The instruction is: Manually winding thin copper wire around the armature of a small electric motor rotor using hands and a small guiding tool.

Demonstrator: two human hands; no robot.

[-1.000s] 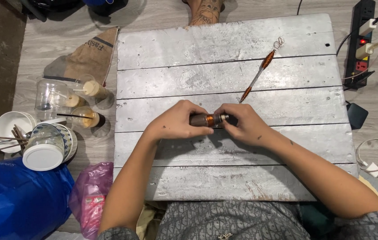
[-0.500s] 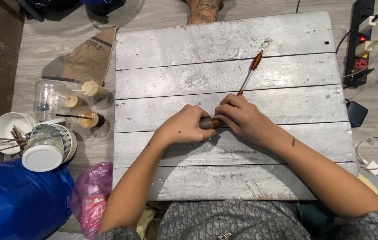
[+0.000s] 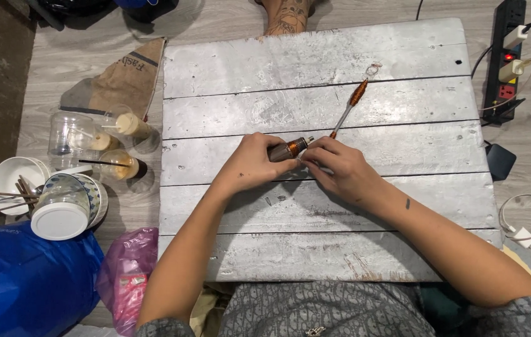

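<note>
A grey plank board (image 3: 315,68) lies on the floor in front of me. Near its middle my left hand (image 3: 250,165) grips a small dark cylinder wound with copper wire (image 3: 289,148), tilted up to the right. My right hand (image 3: 340,168) pinches at the cylinder's right end, fingertips touching it. A thin rod with a copper-wound grip (image 3: 348,107) lies on the board just beyond my right fingers, slanting up to the right, and its lower end is hidden behind them.
Left of the board stand plastic cups (image 3: 72,134), drink bottles (image 3: 131,126), bowls with chopsticks (image 3: 16,181) and a white-lidded tub (image 3: 59,218). A blue bag (image 3: 22,287) and pink bag (image 3: 128,274) sit near left. A power strip (image 3: 507,56) and cables lie right. A tattooed foot (image 3: 284,15) rests beyond the board.
Both hands came together over the cylinder, then parted a little, so its copper winding shows again. The thin rod has shifted slightly to the right.
</note>
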